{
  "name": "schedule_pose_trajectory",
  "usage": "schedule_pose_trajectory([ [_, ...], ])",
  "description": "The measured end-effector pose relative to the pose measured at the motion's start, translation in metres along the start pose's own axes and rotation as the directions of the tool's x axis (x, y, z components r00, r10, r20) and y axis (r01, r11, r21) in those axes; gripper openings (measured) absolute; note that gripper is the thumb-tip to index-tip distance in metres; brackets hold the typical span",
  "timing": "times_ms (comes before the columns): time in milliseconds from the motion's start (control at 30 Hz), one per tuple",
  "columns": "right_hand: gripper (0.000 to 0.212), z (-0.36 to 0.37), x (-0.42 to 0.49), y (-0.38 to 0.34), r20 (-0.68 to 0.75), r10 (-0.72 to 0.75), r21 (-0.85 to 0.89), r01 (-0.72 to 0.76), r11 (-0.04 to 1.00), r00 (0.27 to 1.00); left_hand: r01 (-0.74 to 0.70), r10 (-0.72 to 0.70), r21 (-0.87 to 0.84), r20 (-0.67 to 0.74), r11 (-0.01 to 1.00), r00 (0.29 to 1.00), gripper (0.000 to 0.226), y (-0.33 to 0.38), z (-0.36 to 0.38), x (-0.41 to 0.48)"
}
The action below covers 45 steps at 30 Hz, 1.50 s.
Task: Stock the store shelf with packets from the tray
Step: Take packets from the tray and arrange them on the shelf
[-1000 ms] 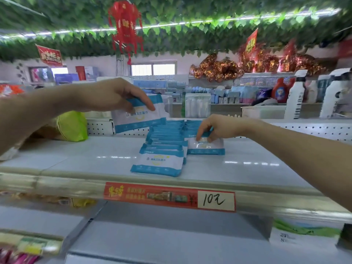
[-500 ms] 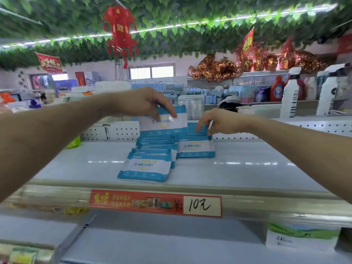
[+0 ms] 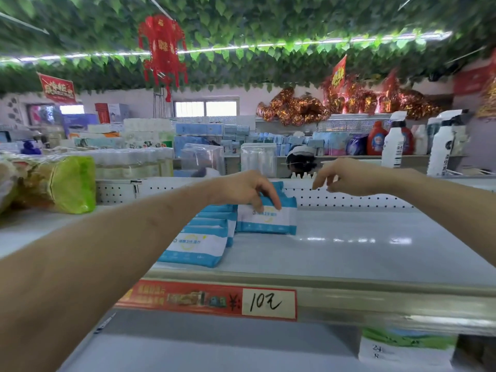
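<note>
Blue and white packets lie on the grey shelf (image 3: 362, 253). A row of them (image 3: 197, 244) runs from the front toward the back, overlapping. To its right, my left hand (image 3: 241, 190) grips a packet (image 3: 268, 220) by its top edge; the packet stands on the shelf, leaning on others behind it. My right hand (image 3: 346, 177) hovers above the shelf to the right of that packet, fingers apart, holding nothing. No tray is in view.
A green-ended plastic bundle (image 3: 61, 183) lies at the shelf's left end. A perforated white back rail (image 3: 349, 200) closes the shelf behind. A red price strip (image 3: 214, 299) marked 10 runs along the front edge. White spray bottles (image 3: 394, 146) stand on the far shelf.
My left hand carried its packet right and down onto the right-hand pile. My right hand let go of the pile, lifted and drew away to the right.
</note>
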State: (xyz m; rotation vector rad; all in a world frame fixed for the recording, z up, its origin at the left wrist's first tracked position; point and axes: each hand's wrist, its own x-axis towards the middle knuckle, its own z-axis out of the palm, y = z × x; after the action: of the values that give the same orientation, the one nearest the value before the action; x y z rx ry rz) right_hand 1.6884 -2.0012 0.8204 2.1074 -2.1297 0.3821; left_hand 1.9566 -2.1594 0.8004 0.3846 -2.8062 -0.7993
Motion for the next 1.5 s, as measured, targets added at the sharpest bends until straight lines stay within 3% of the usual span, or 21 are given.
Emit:
schedule_pose_trajectory([
  [167,0.034,-0.004,-0.009,0.007,-0.001,0.016,0.002,-0.016,1.000,1.000,-0.007,0.008,-0.037,0.020,0.999,1.000,0.036,-0.017,0.006,-0.002],
  [333,0.035,-0.005,0.000,-0.007,-0.011,0.006,0.005,-0.005,1.000,1.000,-0.023,0.029,0.151,-0.036,0.988,0.999,0.037,-0.026,0.007,-0.004],
  [467,0.033,-0.004,0.018,-0.031,-0.007,-0.033,-0.019,0.033,0.999,0.999,-0.009,0.022,0.184,-0.067,0.983,0.998,0.034,-0.027,0.007,-0.009],
  [700,0.034,0.009,0.057,-0.100,0.026,-0.161,-0.016,0.162,0.987,0.987,0.107,-0.034,0.257,-0.273,0.960,0.961,0.029,-0.036,-0.041,-0.078],
  [900,0.030,0.036,0.098,-0.201,0.039,-0.371,0.015,0.370,0.929,0.928,0.319,-0.203,0.175,-0.476,0.932,0.856,0.027,-0.056,-0.075,-0.201],
  [1033,0.027,0.060,0.122,-0.301,0.038,-0.560,0.066,0.558,0.828,0.827,0.485,-0.349,0.130,-0.539,0.865,0.767,0.028,-0.067,-0.070,-0.309],
  [1167,0.028,0.098,0.129,-0.417,0.016,-0.743,0.136,0.735,0.664,0.669,0.632,-0.471,0.067,-0.607,0.772,0.640,0.027,-0.067,-0.044,-0.425],
  [1333,0.031,0.183,0.089,-0.559,0.027,-0.909,0.279,0.870,0.407,0.417,0.796,-0.677,-0.148,-0.629,0.587,0.382,0.034,-0.075,0.034,-0.581],
  [1500,0.028,0.303,0.010,-0.641,0.171,-0.965,0.468,0.845,0.257,0.199,0.836,-0.837,-0.397,-0.532,0.379,0.126,0.048,-0.068,0.151,-0.690],
])
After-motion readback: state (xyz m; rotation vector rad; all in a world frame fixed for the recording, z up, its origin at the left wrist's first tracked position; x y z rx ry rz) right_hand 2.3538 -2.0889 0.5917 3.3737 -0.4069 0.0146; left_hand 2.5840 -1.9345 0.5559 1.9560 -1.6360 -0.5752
